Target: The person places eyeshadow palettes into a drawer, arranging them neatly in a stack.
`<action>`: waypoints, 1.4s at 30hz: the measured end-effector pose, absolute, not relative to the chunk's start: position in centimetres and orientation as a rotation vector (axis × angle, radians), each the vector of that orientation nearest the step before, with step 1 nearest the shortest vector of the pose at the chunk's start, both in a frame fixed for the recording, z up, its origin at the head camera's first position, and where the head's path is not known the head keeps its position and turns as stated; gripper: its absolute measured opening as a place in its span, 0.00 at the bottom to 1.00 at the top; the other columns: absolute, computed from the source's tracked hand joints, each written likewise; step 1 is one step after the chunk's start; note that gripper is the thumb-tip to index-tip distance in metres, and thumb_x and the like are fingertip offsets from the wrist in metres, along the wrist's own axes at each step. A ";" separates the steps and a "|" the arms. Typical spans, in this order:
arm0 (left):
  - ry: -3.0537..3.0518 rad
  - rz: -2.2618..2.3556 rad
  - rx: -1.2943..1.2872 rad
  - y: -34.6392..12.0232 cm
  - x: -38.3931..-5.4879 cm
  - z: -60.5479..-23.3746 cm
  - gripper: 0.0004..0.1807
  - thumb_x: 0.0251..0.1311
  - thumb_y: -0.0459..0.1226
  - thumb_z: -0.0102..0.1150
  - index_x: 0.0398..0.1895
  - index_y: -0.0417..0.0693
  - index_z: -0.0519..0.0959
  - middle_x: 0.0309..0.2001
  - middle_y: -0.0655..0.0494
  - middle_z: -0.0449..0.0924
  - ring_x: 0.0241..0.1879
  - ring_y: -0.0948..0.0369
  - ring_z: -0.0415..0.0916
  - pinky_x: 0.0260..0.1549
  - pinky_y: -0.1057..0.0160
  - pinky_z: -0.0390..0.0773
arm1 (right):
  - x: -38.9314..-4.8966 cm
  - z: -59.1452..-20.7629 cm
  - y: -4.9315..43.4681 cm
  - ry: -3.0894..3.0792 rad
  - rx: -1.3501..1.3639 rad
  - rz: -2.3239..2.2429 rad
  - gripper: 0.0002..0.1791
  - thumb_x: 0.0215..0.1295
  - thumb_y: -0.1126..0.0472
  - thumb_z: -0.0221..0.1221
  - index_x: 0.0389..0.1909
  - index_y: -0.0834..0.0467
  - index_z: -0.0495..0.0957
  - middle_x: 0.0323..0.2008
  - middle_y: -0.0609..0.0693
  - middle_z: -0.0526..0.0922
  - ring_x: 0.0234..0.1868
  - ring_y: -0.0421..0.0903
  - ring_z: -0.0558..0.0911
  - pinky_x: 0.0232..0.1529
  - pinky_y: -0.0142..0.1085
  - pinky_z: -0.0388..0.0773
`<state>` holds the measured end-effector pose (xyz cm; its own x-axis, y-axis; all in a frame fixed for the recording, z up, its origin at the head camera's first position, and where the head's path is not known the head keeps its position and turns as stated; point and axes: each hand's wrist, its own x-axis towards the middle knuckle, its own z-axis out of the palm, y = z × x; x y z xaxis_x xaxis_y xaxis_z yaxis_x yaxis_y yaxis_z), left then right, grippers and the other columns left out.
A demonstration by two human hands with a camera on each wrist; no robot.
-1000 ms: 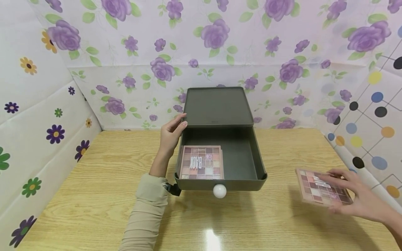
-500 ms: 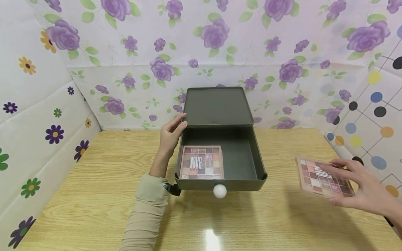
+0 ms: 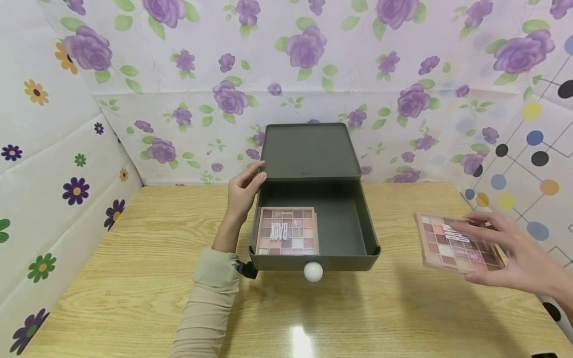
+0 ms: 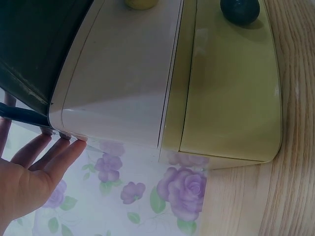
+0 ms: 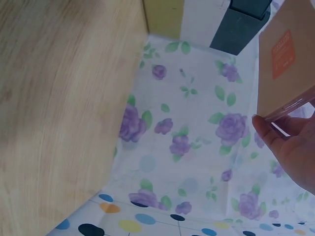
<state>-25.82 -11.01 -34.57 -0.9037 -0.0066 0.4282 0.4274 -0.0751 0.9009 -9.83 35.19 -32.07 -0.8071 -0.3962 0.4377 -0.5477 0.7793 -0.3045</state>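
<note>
A stacked drawer unit (image 3: 309, 151) has its top dark green drawer (image 3: 345, 228) pulled out, with a white knob (image 3: 313, 272) on the front. One eyeshadow palette (image 3: 282, 233) lies in the drawer's left half. My left hand (image 3: 241, 196) rests against the unit's upper left side, thumb at the top's front corner; in the left wrist view its straight fingers (image 4: 64, 155) touch the side. To the right, my right hand (image 3: 519, 253) pinches a second eyeshadow palette (image 3: 447, 246) by its right end, raised over the table. Its plain back (image 5: 285, 64) shows in the right wrist view.
Below the dark drawer are a white drawer (image 4: 118, 73) and a yellow drawer (image 4: 231, 88). The unit stands on a wood-grain table (image 3: 147, 278). Floral sheets (image 3: 179, 74) hang behind and on the left, a dotted sheet (image 3: 537, 189) on the right.
My right hand has lifted the second palette upward and slightly to the left in the head view. My left hand, the drawer and the palette in it have stayed in place.
</note>
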 end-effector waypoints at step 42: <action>-1.916 -2.037 -0.453 -10.9 -25.6 -34.5 0.20 0.59 0.32 0.54 0.54 0.33 0.73 0.60 0.47 0.68 0.59 0.57 0.65 0.46 0.65 0.72 | -12.0 -26.6 27.0 -2.570 0.816 0.643 0.47 0.23 0.53 0.77 0.57 0.50 0.74 0.55 0.54 0.67 0.51 0.52 0.62 0.37 0.45 0.57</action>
<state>-25.63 -10.94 -34.47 -0.9030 -0.0069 0.4295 0.4292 -0.0596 0.9013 -12.05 26.97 -26.63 -0.7649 -0.4435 0.4671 -0.6112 0.7287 -0.3089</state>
